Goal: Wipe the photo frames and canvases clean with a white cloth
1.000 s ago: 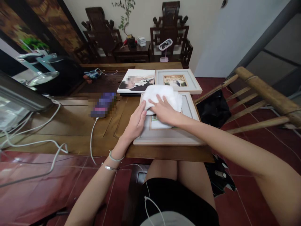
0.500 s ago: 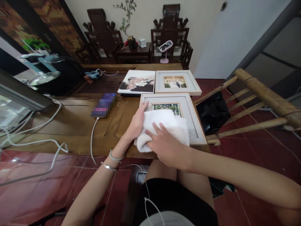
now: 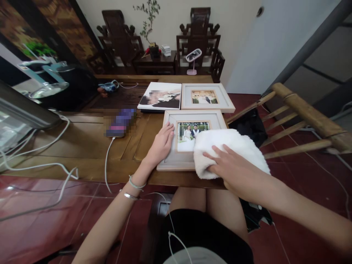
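Observation:
A light wooden picture frame [image 3: 170, 165] lies flat near the table's front edge, with a photo of two people [image 3: 188, 135] in its middle. My left hand [image 3: 161, 143] rests along the frame's left side, fingers stretched out and holding nothing. Over the lower right of the frame lies a fluffy white cloth [image 3: 233, 141], partly hanging past its right edge. My right hand [image 3: 229, 163] presses on this cloth, with some fingers curled into its near fold. The frame's right corner is hidden under the cloth.
Behind it lie a second frame [image 3: 231, 106] and a white-edged photo panel [image 3: 162, 86]. A phone [image 3: 121, 123] with a white charging cable [image 3: 106, 165] is on the table [image 3: 90, 146] to the left. A bamboo chair [image 3: 302, 106] stands at the right; a pink mirror [image 3: 193, 58] is behind.
My right hand has slid the white cloth rightward across the frame, uncovering the photo and the lower left of the frame. My left hand stays at the left side.

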Motion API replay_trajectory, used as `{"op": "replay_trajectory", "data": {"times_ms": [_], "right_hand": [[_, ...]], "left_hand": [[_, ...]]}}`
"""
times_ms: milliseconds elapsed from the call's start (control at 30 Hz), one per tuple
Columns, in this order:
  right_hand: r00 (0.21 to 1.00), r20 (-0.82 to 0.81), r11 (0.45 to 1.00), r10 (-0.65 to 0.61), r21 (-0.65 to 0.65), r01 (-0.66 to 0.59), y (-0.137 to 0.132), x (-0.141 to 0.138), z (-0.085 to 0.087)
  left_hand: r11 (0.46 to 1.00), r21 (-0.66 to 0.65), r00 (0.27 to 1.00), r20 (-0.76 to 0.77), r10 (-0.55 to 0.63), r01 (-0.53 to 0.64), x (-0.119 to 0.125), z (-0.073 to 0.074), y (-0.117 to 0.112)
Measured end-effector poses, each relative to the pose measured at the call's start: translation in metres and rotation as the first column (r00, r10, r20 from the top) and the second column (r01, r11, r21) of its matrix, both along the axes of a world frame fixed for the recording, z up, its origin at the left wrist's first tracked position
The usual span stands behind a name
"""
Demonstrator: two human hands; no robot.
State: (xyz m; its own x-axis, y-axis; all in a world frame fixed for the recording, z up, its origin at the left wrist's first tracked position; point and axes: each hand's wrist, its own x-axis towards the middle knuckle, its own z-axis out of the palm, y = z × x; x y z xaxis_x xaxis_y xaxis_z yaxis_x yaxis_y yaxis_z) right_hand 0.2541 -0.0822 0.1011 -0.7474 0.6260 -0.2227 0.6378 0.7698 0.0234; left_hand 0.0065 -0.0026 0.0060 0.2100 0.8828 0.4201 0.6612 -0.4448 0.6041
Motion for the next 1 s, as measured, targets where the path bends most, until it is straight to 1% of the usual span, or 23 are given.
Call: {"op": "replay_trajectory", "data": {"times_ms": [100,200,267,300,400,533,633,733,833,900,1000], "right_hand": [[0.997,-0.059,0.999,0.044,-0.027,-0.046,0.004,-0.030,-0.005],[0.984,-0.142,0.993,0.111,-0.022,-0.115,0.008,-0.061,-0.011],[0.979,-0.152,0.991,0.132,-0.012,-0.136,0.010,-0.072,-0.012],[0.980,-0.146,0.991,0.133,-0.008,-0.136,0.011,-0.073,-0.012],[0.990,-0.101,0.995,0.098,0.000,-0.098,0.009,-0.059,-0.007],[1.000,0.006,0.999,-0.019,0.034,0.019,0.000,-0.017,0.001],[0.994,0.048,0.989,-0.101,0.116,0.095,-0.008,0.016,0.001],[0.989,0.039,0.972,-0.144,0.196,0.133,-0.008,0.034,-0.002],[0.982,0.057,0.957,-0.179,0.241,0.160,0.007,0.033,-0.005],[0.977,0.064,0.941,-0.206,0.286,0.179,0.027,0.027,-0.007],[0.969,0.030,0.918,-0.244,0.328,0.221,0.062,0.022,-0.011]], "left_hand": [[1.000,0.009,0.999,0.034,0.020,-0.020,0.001,0.001,0.000],[0.999,-0.004,0.996,0.078,0.033,-0.033,0.000,0.004,-0.003],[0.999,-0.012,0.994,0.102,0.048,-0.047,-0.001,0.005,-0.005],[0.999,-0.015,0.993,0.101,0.052,-0.051,-0.002,0.006,-0.006],[1.000,-0.017,0.999,0.036,0.026,-0.026,-0.004,0.005,-0.005],[1.000,-0.014,0.998,-0.061,-0.019,0.018,-0.005,0.003,-0.003],[0.999,-0.018,0.994,-0.103,-0.028,0.027,-0.005,0.003,-0.002],[0.999,-0.033,0.989,-0.146,-0.037,0.033,-0.005,0.004,-0.002],[0.998,-0.046,0.984,-0.170,-0.052,0.044,-0.005,0.005,-0.002],[0.997,-0.051,0.983,-0.172,-0.068,0.060,-0.006,0.006,-0.001],[0.996,-0.048,0.981,-0.174,-0.087,0.080,-0.008,0.005,0.000]]}}
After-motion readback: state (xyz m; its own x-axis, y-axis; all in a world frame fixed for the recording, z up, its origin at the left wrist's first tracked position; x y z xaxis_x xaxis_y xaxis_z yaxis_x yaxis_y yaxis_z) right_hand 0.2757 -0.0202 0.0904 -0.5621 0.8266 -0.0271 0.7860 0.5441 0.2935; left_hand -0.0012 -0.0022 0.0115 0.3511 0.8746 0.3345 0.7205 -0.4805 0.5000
